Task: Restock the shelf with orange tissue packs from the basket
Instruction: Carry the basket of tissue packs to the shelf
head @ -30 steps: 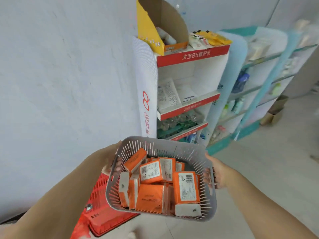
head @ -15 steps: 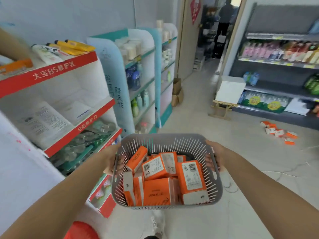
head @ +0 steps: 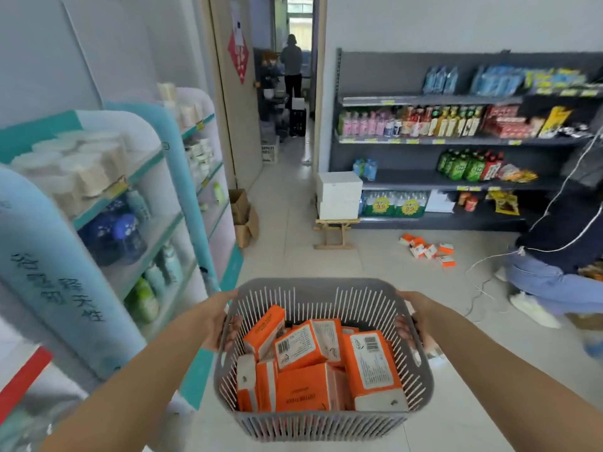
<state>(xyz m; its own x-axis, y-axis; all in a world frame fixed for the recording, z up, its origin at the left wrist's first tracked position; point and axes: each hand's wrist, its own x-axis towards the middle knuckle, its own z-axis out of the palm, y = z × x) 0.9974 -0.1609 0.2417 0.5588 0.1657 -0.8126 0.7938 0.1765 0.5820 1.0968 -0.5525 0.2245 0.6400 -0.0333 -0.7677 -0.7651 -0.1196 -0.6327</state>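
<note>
Holding the grey basket (head: 323, 422) out in front, one hand on each side wall. Left hand (head: 217, 324): fingers (head: 233, 327) curled over the rim, tips inside the basket, gripping. Right hand (head: 416, 321): same grip on the opposite wall. Orange tissue packs (head: 306, 347) heaped loose inside, some flat with barcodes up, some on edge. Teal racks (head: 98, 223) of bottles close on the left. Dark shelf (head: 456, 141) ahead to the right, stocked with drinks and packets. Loose orange packs (head: 427, 251) scattered on the floor near its foot. Crouching person (head: 561, 256) at the right edge.
</note>
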